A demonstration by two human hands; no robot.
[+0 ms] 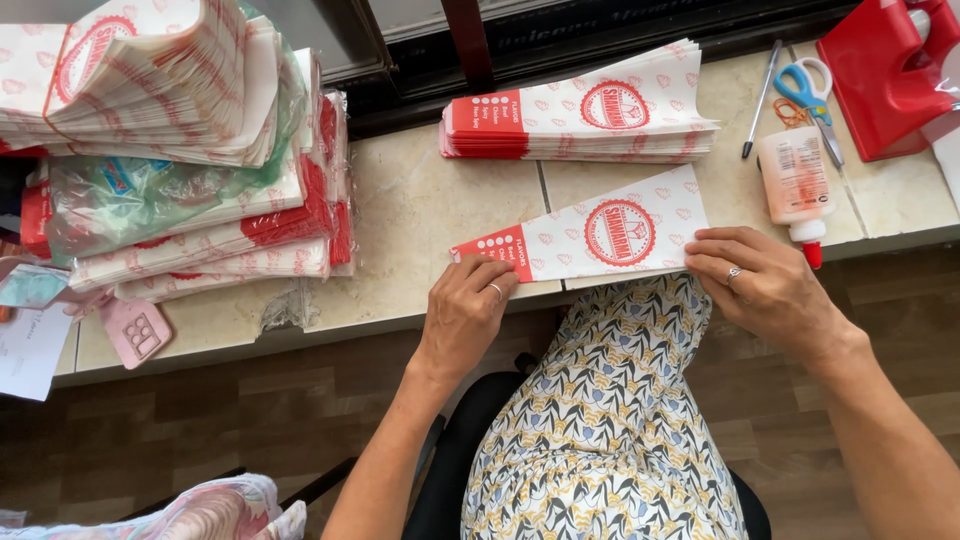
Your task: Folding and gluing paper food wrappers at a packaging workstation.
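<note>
I see one flat paper wrapper [590, 238], white with a red print and a red end, lying at the near edge of the counter [420, 200], tilted, red end lower.

Left hand [468, 308] sits on the wrapper's red end, fingers curled down, grip pressed on the paper edge. Right hand [760, 280] is at the opposite, wide end, fingertips flat on the corner, grip pinning the paper. I can't tell if either thumb is under the sheet.

Just behind the wrapper: a neat stack of same wrappers [580, 110], apart from it.

Right of the wrapper, near the right hand: glue bottle [797, 185] lying down, red cap toward me. Behind the bottle: blue-handled scissors [812, 95] and a pen [762, 98]. Further right-rear: red tape dispenser [885, 70].

Left of the wrapper, well apart: big heap of bundled wrappers in clear plastic [190, 150]. A pink calculator [135, 330] lies at the counter edge below the heap.

Below the wrapper: patterned dress on the lap [610, 420].
</note>
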